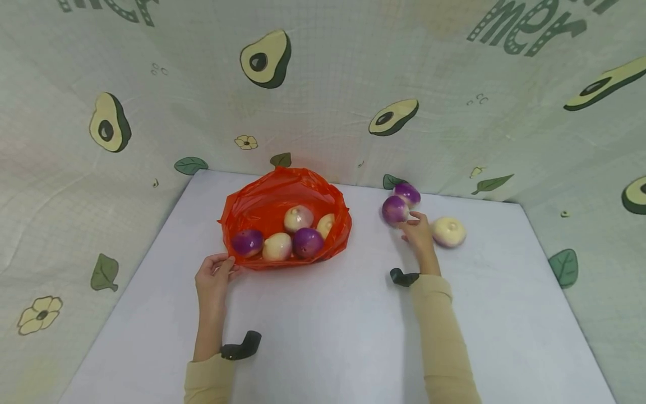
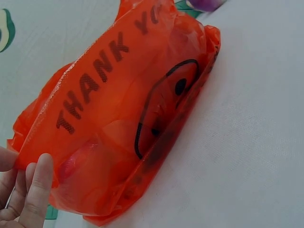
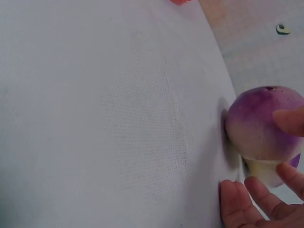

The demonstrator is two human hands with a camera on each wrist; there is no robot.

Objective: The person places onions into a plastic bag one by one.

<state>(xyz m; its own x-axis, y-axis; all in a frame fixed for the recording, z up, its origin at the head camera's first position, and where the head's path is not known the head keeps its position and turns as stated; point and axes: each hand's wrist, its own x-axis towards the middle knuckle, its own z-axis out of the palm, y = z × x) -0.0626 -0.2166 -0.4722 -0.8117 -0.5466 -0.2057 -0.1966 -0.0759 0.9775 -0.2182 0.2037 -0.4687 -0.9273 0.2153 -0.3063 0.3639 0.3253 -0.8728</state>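
A red plastic bag (image 1: 282,188) lies with its mouth open toward me, several purple-and-white turnips (image 1: 308,242) inside. At its near left corner my left hand (image 1: 214,275) pinches the rim between thumb and fingers; printed lettering shows on the bag (image 2: 109,118) in the left wrist view. My right hand (image 1: 418,235) is at a purple turnip (image 1: 395,210) on the table, fingers spread around its near side. In the right wrist view the thumb overlaps this turnip (image 3: 261,123), and the other fingers are just below it.
Another purple turnip (image 1: 406,194) sits right behind the one at my right hand. A pale turnip (image 1: 448,232) stands to the right of that hand. The white table (image 1: 323,331) meets an avocado-print cloth (image 1: 323,112) at the back and sides.
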